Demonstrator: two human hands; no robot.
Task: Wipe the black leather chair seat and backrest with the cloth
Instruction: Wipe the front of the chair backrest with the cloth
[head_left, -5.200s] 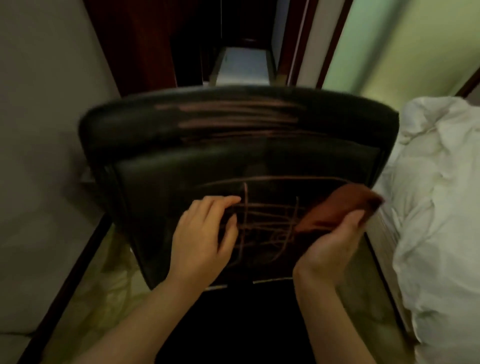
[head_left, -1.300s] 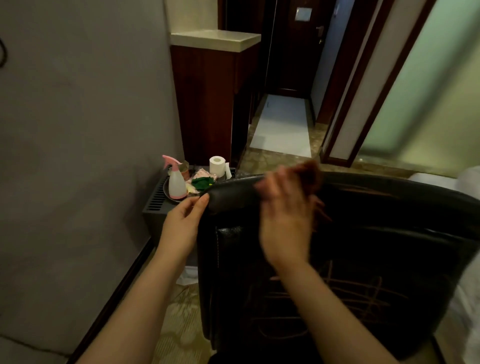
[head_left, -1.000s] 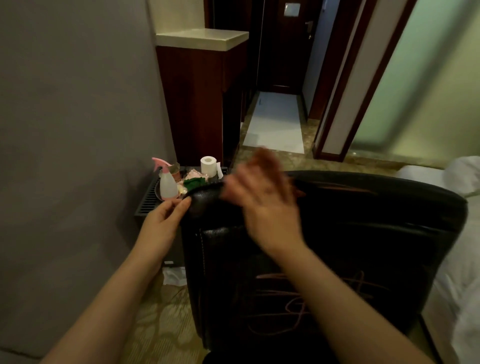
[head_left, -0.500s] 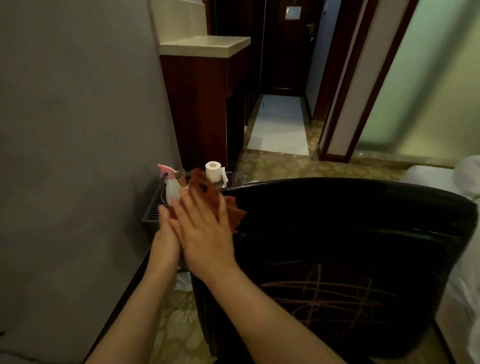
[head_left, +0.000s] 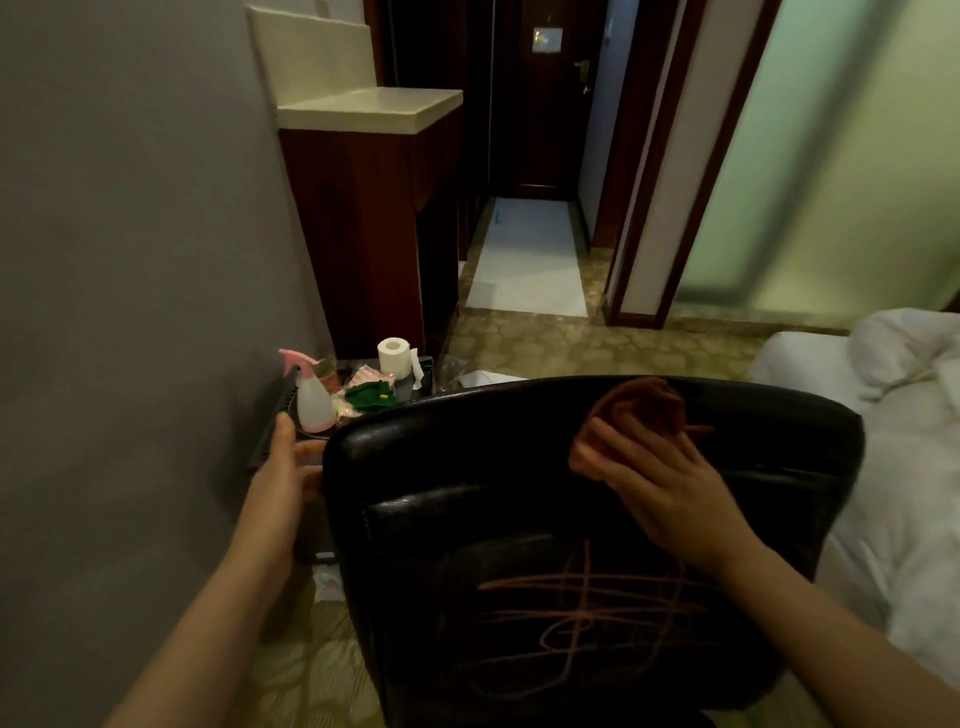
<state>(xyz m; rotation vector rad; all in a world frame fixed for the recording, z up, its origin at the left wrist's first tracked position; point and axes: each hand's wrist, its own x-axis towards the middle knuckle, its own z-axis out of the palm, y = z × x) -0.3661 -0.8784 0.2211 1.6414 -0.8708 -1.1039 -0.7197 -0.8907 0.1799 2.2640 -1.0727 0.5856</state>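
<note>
A black leather chair back (head_left: 457, 499) fills the lower middle, with pinkish scribbled lines (head_left: 582, 618) on its lower panel. My right hand (head_left: 660, 483) presses a brown cloth (head_left: 641, 415) flat against the chair's top edge, right of centre, fingers spread over it. My left hand (head_left: 283, 467) grips the chair's left edge; its fingertips are hidden behind the leather.
Left of the chair a low dark stand (head_left: 270, 431) carries a pink-topped spray bottle (head_left: 311, 400), a toilet roll (head_left: 395, 358), a green cloth (head_left: 371, 397) and wrappers. A grey wall is at left, a wooden cabinet (head_left: 363, 218) and hallway ahead, a white bed (head_left: 893, 467) at right.
My right hand has slid the brown cloth along the chair's top edge from the left corner to right of centre. My left hand has dropped slightly down the chair's left edge.
</note>
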